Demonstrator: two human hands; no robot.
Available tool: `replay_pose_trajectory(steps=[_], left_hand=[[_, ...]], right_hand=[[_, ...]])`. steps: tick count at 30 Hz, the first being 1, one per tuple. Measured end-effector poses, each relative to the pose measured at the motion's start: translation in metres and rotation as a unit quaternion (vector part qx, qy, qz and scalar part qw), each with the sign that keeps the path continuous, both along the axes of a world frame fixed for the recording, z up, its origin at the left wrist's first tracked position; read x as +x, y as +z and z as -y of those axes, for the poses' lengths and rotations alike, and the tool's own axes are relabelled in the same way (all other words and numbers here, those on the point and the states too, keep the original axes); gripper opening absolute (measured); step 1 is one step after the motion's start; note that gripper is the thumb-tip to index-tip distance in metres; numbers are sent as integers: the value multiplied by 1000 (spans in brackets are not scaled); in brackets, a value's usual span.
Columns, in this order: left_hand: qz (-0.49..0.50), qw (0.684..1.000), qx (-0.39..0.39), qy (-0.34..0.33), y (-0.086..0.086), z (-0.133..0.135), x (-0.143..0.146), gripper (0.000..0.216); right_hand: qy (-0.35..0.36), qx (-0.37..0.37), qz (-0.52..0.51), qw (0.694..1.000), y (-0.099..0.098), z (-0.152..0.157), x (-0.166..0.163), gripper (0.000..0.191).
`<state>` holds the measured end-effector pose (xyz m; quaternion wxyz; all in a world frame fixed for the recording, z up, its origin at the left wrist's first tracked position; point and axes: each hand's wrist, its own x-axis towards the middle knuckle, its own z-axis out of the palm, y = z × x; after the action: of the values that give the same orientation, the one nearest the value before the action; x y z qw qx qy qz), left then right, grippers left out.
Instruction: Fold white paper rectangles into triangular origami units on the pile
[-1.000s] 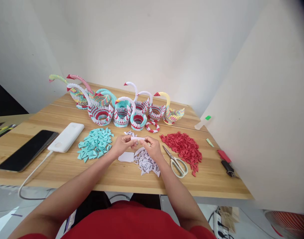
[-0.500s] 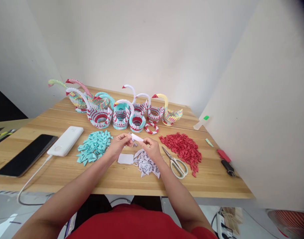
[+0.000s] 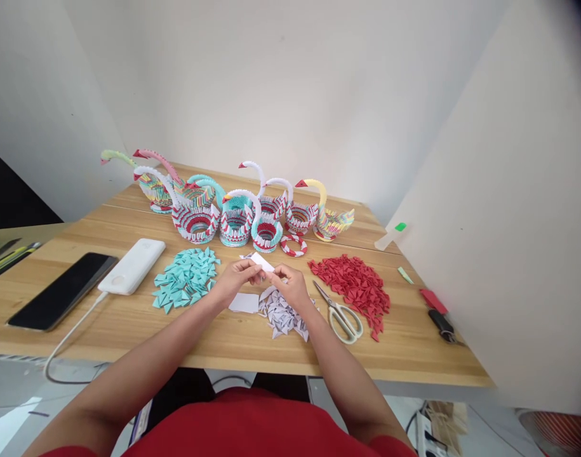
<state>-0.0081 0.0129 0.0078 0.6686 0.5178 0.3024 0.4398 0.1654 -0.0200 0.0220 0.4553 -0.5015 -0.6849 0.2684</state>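
My left hand and my right hand meet over the middle of the wooden table. Both pinch a small white paper piece, folded to a point between the fingertips. Below the hands lies a pile of white folded triangles and a flat white paper slip. A pile of turquoise triangles sits left of my left hand. A pile of red triangles lies right of my right hand.
Several paper swans stand in a row at the back, with a red-white paper ring. Scissors lie beside the red pile. A phone and a white power bank with cable are at the left. A white wall panel closes the right side.
The white paper went from a flat strip held level to a folded, tilted point between my fingertips. My hands stayed in place; the view shifted slightly.
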Motion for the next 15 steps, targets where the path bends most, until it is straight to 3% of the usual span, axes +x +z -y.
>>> replay_pose_trajectory(steps=[2,6,9,13,15], left_hand=[[25,1000,-16,0,1,-1,-2,27],[26,998,-31,-39,5,0,-5,27],[-4,998,-30,-51,5,0,-5,27],[-74,996,9,-45,7,0,-4,28],[-150,986,70,-29,8,1,-4,29]], right_hand=[[-5,22,24,999,3,0,4,21],[-28,136,92,986,6,-1,13,20],[20,200,139,970,5,-3,16,21],[73,225,163,958,7,-3,17,13],[77,227,158,958,8,-3,17,11]])
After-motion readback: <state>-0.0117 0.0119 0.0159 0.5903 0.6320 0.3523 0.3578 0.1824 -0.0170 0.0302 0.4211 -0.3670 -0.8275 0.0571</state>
